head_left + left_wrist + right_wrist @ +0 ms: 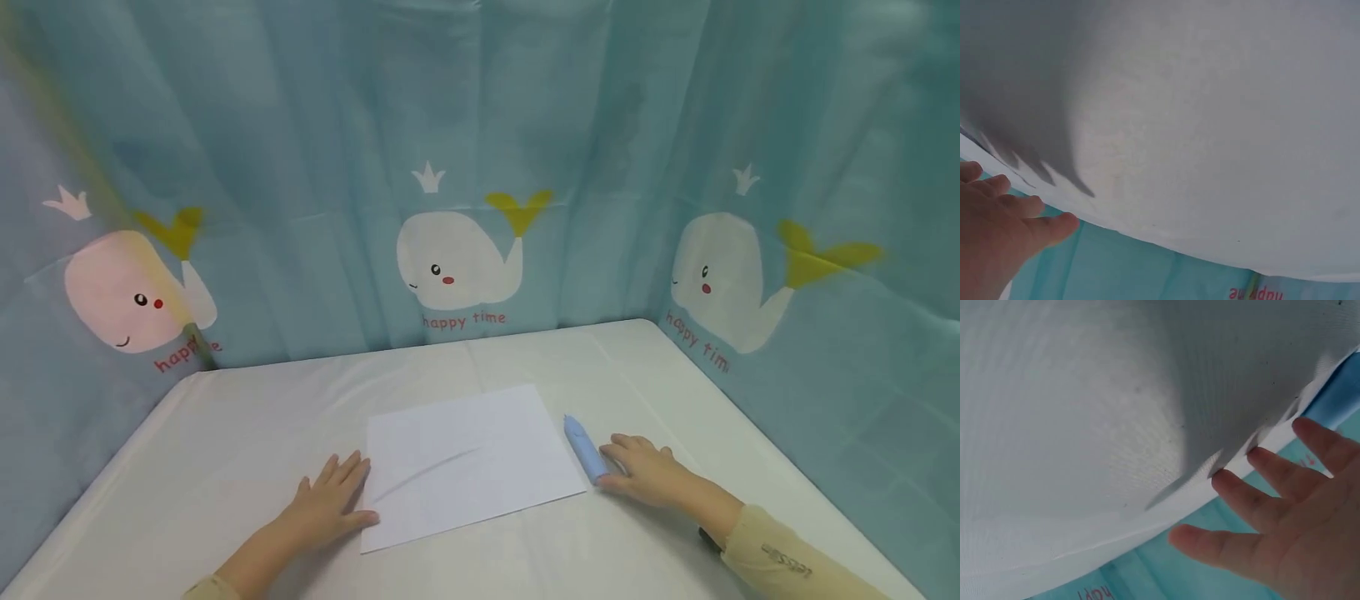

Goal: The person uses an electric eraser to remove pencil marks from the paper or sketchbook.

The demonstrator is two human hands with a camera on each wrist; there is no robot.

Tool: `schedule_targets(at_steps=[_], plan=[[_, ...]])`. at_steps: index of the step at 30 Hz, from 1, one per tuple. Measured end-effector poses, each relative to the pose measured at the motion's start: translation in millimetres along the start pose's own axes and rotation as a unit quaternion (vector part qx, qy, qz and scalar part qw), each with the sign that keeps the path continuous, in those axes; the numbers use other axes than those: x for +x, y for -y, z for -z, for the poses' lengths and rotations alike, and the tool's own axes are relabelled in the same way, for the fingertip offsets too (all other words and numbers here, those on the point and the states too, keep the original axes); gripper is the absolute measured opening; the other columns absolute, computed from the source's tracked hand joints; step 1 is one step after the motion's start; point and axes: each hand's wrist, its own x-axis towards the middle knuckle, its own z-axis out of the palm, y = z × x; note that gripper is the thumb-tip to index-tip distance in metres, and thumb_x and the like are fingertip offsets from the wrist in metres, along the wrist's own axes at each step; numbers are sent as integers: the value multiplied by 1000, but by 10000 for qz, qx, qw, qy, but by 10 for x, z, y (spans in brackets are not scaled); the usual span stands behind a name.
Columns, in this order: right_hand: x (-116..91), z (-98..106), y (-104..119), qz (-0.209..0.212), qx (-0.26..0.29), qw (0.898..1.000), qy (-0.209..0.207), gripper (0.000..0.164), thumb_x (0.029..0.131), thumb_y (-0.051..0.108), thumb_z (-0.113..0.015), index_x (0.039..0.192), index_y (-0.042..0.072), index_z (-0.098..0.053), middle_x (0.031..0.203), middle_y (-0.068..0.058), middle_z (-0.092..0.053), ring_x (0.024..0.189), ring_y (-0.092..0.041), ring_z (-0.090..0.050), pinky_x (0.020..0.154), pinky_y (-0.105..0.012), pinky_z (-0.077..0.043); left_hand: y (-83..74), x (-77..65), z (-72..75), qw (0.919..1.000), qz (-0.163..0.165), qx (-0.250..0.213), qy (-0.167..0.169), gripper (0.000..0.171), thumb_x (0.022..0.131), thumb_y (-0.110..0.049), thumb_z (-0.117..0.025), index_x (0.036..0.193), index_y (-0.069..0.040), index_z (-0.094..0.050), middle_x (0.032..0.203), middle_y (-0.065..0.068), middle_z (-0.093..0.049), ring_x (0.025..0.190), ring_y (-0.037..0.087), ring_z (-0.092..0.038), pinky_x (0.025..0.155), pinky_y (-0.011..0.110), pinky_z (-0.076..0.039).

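Observation:
A white sheet of paper (pixel 480 492) lies on the table in the head view, a faint grey slanting streak across its left half. My left hand (pixel 327 505) rests at its left edge, fingers spread and thumb on the lower left margin. Just right of the paper lies a thick, light blue pen-shaped tool (pixel 585 450) with a thin tip pointing away from me. Beside it is my right hand (pixel 647 471), its thumb and forefinger at the tool's near end, not curled round it. In the right wrist view, those fingers (pixel 1241 500) look loosely extended, with part of a blue thing (pixel 1335 394) beyond them.
A white cloth covers the table (pixel 247 433). Blue-green curtains (pixel 315 167) with whale prints enclose its back and both sides. Something small and dark (pixel 709 539) shows under my right wrist, by the sleeve (pixel 780 554).

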Motion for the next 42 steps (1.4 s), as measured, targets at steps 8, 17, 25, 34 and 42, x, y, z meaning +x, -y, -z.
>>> schedule_targets(at_steps=[8,17,25,34,42], plan=[[102,4,94,-17,-131,9999,29,63,91,51,-60,127,0,-58,137,-30,-46,126,-52,-40,88,-77,-29,104,65,-28,9996,199,-39,210,89,85,-52,-67,146,5,-35,154,27,-24,138,56,-13,95,80,-8],[188,29,77,-304,-81,9992,-253,27,84,22,-68,104,4,-63,100,-5,-61,86,-23,-53,71,-46,-42,85,98,-42,9997,83,-67,232,89,86,-53,-65,147,3,-35,155,27,-20,139,54,-12,95,81,-7],[271,41,48,-391,416,9978,-341,23,85,18,-71,102,5,-62,94,-3,-62,81,-18,-54,72,-44,-47,106,97,-45,9998,26,51,181,87,85,-53,-67,146,1,-38,155,26,-20,138,55,-14,93,82,-11],[474,267,51,-1100,3415,9318,-546,25,91,16,-65,102,-4,-54,93,-12,-70,86,-25,-67,76,-41,-52,142,52,-48,9996,177,105,170,86,85,-54,-66,146,-1,-39,155,21,-26,139,55,-14,94,81,-11],[693,358,152,-491,5499,8292,-870,48,101,19,-54,137,-6,-37,119,-15,-59,97,-18,-66,83,-35,-53,103,69,-75,9996,157,77,207,85,85,-54,-65,147,-2,-38,156,20,-26,140,53,-14,95,81,-10]])
